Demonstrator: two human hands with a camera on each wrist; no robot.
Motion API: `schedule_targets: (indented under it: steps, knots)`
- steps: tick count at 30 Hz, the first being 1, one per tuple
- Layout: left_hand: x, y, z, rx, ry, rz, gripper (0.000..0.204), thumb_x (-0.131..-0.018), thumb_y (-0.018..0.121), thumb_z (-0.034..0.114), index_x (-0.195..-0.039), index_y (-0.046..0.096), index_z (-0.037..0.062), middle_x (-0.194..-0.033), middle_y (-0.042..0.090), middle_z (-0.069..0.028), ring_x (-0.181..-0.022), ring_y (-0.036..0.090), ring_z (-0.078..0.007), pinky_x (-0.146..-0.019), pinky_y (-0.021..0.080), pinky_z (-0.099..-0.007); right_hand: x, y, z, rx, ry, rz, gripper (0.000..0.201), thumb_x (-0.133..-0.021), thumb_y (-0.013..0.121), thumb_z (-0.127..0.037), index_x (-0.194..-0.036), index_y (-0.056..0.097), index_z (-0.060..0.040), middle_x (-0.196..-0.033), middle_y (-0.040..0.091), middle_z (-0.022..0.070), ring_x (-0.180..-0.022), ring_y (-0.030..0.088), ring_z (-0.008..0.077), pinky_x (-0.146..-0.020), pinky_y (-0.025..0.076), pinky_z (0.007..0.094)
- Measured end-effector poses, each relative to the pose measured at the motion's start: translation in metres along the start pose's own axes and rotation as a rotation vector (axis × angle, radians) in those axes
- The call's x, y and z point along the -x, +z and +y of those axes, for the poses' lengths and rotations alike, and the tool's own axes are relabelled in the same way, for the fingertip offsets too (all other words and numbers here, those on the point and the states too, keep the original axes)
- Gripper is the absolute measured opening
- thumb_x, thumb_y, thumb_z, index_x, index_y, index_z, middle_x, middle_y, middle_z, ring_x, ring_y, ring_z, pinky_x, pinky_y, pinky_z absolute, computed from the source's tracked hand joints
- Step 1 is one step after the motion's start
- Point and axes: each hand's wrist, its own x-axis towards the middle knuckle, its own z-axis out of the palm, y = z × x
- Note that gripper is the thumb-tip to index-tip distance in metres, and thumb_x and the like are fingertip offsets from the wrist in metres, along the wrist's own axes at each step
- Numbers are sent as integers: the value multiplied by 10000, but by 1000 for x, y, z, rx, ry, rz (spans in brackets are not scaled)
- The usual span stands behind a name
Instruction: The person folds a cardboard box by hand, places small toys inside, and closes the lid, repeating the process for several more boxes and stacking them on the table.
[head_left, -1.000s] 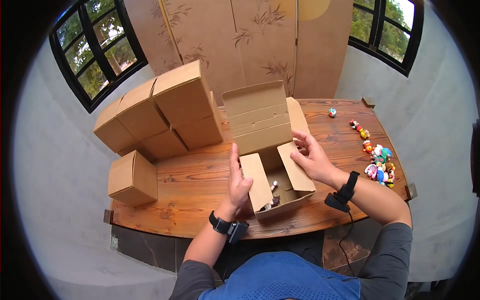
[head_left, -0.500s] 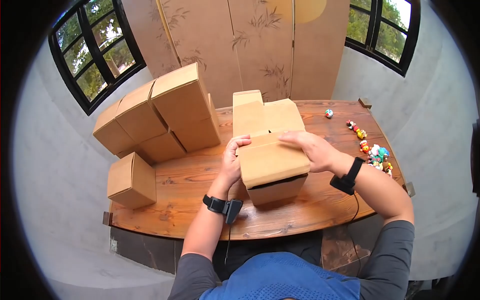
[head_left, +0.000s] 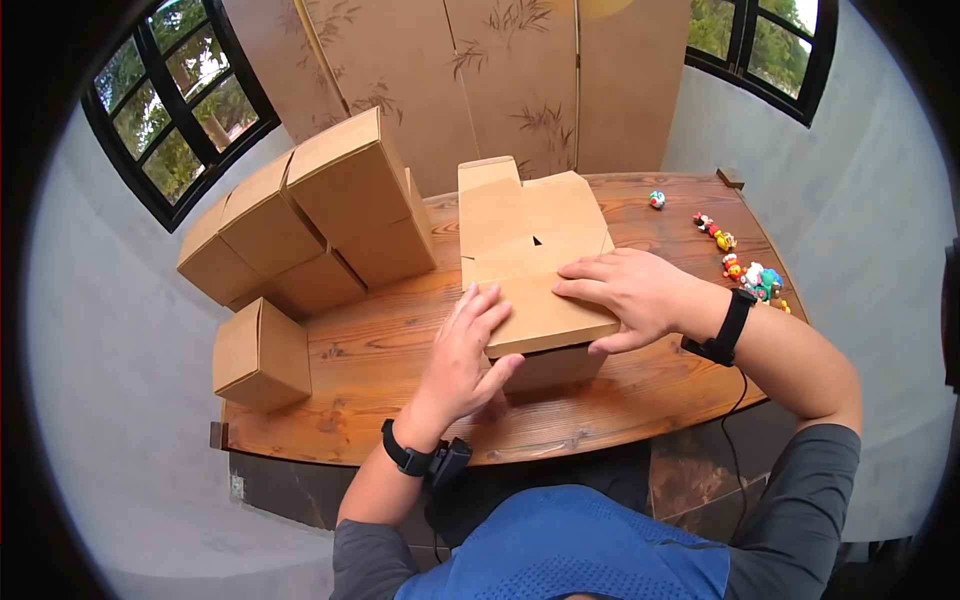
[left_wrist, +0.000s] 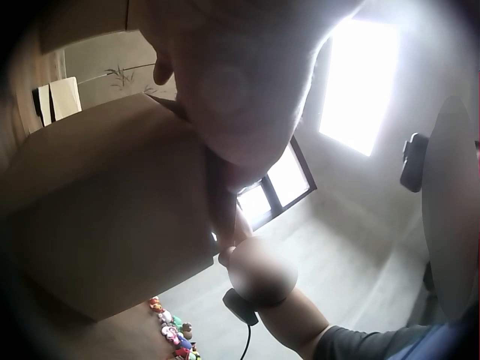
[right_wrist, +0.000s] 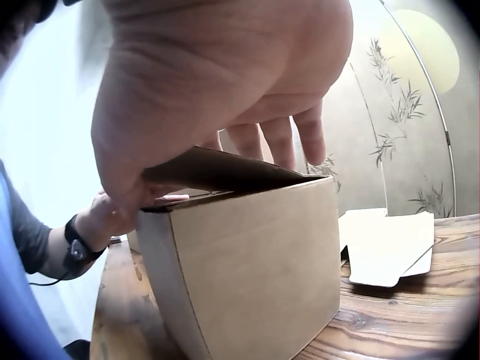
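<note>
Between my hands stands a cardboard box [head_left: 545, 375], its lid [head_left: 550, 312] folded down over the top. My left hand [head_left: 460, 360] lies along the lid's left edge, fingers extended and thumb at the front corner. From the right, my right hand [head_left: 635, 295] rests its spread fingers on the lid, with the thumb toward the front edge. In the right wrist view the lid slants, leaving a narrow dark gap above the box's side wall [right_wrist: 259, 262]. The inside of the box is hidden.
Flattened cardboard [head_left: 530, 220] lies just behind the box. Stacked closed boxes [head_left: 340, 190] stand at the left, with a single box [head_left: 260, 355] in front. Small toy figures [head_left: 760, 280] and a colourful ball-like toy [head_left: 657, 200] lie at the right of the wooden table [head_left: 370, 410].
The open lid has come down over the box, covering the side flaps and the small figures inside. Both hands have moved from the box's sides onto the lid.
</note>
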Motion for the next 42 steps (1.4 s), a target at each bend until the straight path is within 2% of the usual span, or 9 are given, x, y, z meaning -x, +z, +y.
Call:
schedule_targets:
  steps: [6, 8, 18, 20, 24, 30, 32, 36, 42]
  knots:
    - [6, 5, 2, 57, -118, -42, 515, -916, 675, 181, -1371, 506, 8, -1488, 446, -230, -1411, 366, -452, -1137, 354, -469, -1, 3, -7, -10, 70, -35, 690, -842, 680, -487, -1353, 529, -49, -1340, 564, 192, -1187, 587, 347, -995, 476, 441]
    - [8, 6, 4, 76, -147, -69, 517, -942, 623, 122, -1420, 465, 4, -1538, 389, -221, -1457, 313, -411, -1175, 300, -434, -1, 2, -7, 0, 100, -87, 698, -844, 687, -492, -1372, 526, -65, -1393, 530, 173, -1202, 578, 335, -990, 471, 450]
    - [13, 10, 5, 79, -135, -79, 474, -966, 553, 101, -1416, 470, -20, -1544, 376, -224, -1472, 270, -423, -1189, 265, -450, -5, 0, -13, -22, 130, -107, 635, -872, 660, -477, -1333, 550, -53, -1355, 553, 201, -1201, 584, 346, -1000, 483, 433]
    - [15, 13, 4, 84, -116, -55, 456, -967, 552, 117, -1393, 489, -32, -1518, 394, -250, -1449, 288, -465, -1170, 292, -480, -6, 0, -14, -52, 150, -128, 648, -856, 678, -477, -1331, 555, -55, -1388, 520, 199, -1162, 593, 363, -955, 512, 455]
    - [16, 15, 3, 86, -114, -40, 449, -972, 542, 118, -1391, 494, -38, -1516, 398, -250, -1448, 294, -462, -1170, 291, -478, -6, 1, -15, -26, 137, -117, 661, -848, 683, -484, -1330, 554, -50, -1392, 515, 204, -1153, 599, 363, -941, 519, 457]
    - [17, 19, 2, 98, -123, -20, 459, -968, 542, 111, -1398, 490, -38, -1514, 402, -252, -1446, 298, -465, -1175, 282, -481, -12, 19, -18, -1, 112, -49, 728, -847, 671, -519, -1387, 507, -60, -1413, 507, 211, -1290, 516, 353, -1046, 439, 443]
    - [17, 20, 2, 97, -115, -3, 462, -967, 540, 110, -1401, 489, -39, -1513, 402, -258, -1446, 295, -469, -1175, 279, -487, -14, 28, -26, 100, 71, -14, 803, -848, 664, -538, -1459, 432, -70, -1485, 439, 217, -1371, 437, 366, -1101, 372, 484]
    - [20, 23, -2, 103, -117, 5, 460, -972, 540, 120, -1401, 491, -40, -1512, 402, -262, -1446, 294, -472, -1174, 278, -492, -18, 40, -32, 130, 87, -35, 845, -859, 660, -526, -1514, 353, -90, -1552, 362, 202, -1435, 361, 355, -1139, 311, 538]
    - [22, 25, -4, 110, -108, 13, 457, -984, 545, 150, -1397, 499, -41, -1507, 409, -261, -1442, 301, -476, -1170, 285, -492, -15, 44, -35, 117, 112, -16, 884, -831, 706, -498, -1527, 336, -98, -1568, 337, 190, -1456, 327, 346, -1157, 280, 545]
